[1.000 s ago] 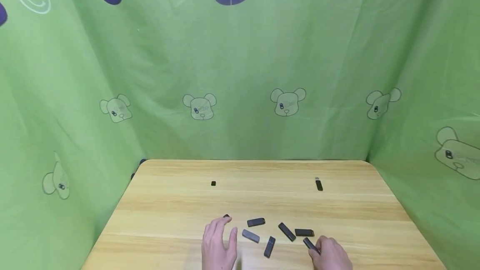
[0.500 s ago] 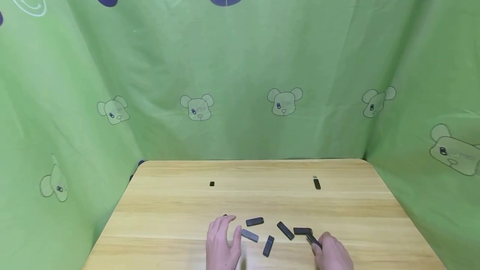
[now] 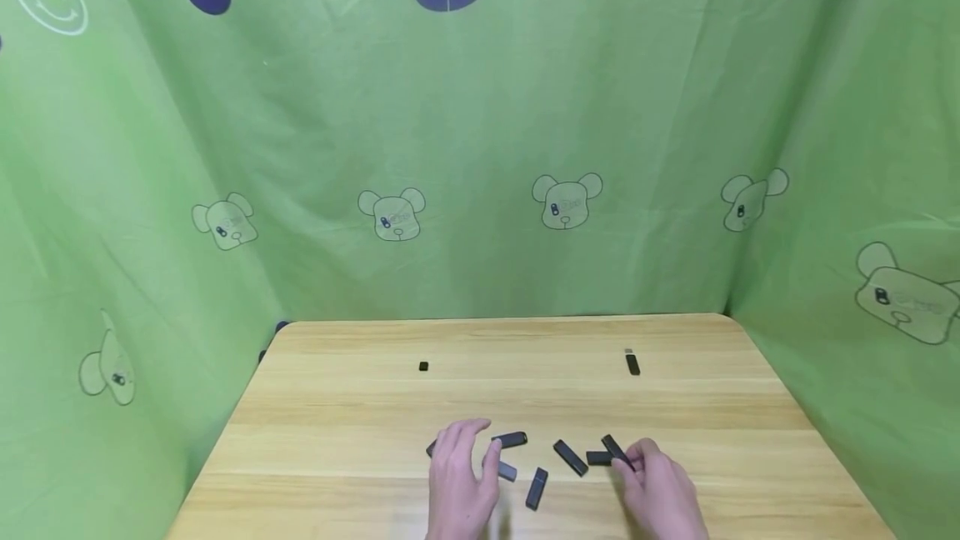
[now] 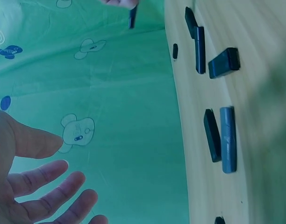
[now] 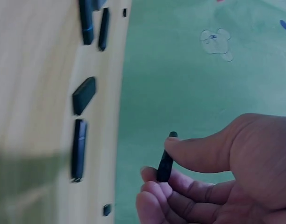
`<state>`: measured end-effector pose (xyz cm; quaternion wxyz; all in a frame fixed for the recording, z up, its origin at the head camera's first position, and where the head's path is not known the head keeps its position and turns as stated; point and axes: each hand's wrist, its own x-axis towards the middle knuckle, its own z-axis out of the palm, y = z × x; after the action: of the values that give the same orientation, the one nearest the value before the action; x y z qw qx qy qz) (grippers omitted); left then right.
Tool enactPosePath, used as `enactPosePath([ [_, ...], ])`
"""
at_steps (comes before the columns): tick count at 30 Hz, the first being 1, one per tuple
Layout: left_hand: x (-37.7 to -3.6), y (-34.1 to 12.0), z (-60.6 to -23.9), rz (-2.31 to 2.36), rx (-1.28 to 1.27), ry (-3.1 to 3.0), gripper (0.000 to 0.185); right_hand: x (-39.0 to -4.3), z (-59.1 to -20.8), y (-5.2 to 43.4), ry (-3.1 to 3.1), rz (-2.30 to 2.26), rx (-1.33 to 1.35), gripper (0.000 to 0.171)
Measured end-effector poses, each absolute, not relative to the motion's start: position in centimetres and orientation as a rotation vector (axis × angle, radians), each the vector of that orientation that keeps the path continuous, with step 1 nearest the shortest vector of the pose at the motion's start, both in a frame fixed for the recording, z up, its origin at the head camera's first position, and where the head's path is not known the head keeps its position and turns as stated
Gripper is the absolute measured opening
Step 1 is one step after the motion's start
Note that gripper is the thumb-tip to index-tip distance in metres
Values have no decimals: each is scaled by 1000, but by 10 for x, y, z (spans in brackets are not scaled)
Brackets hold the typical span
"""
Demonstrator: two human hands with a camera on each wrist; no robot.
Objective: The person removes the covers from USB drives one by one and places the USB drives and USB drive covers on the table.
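My right hand [image 3: 662, 486] pinches a black USB flash drive [image 5: 165, 164] between thumb and fingertips, raised off the table in the right wrist view. From the head, it overlaps another black stick [image 3: 597, 457] lying below. My left hand [image 3: 459, 477] hovers with relaxed, spread fingers and holds nothing. Beneath its thumb, partly hidden, lies a grey stick [image 3: 507, 471]; the left wrist view shows all of that grey stick [image 4: 228, 140]. A black stick [image 3: 510, 439] lies just past the left fingertips, and the end of another dark stick [image 3: 431, 447] peeks out left of the hand.
Between the hands lie two more black sticks, one slanted [image 3: 571, 457] and one nearer me [image 3: 537, 488]. Toward the back of the wooden table [image 3: 525, 398] are a flash drive with its metal plug showing [image 3: 633, 364] and a small black cap-like piece [image 3: 423, 366]. Green curtains [image 3: 480, 132] surround it.
My right hand has moved forward and lifted the flash drive, which now overlaps the stick beside it. My left hand has drifted right and forward, covering part of the grey stick.
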<state>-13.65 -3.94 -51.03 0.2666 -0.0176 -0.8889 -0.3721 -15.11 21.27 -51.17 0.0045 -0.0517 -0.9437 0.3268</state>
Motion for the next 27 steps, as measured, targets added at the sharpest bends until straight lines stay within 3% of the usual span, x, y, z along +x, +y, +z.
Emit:
enactPosePath([
  [13,-146,-32,-501,-1003,-176,-2307,21,-151,-467,174,-2712,1111,-40,17],
  [27,-152,-24,-490,-996,-248,-2235,19,-153,-446,146,-2622,1128,76,14],
])
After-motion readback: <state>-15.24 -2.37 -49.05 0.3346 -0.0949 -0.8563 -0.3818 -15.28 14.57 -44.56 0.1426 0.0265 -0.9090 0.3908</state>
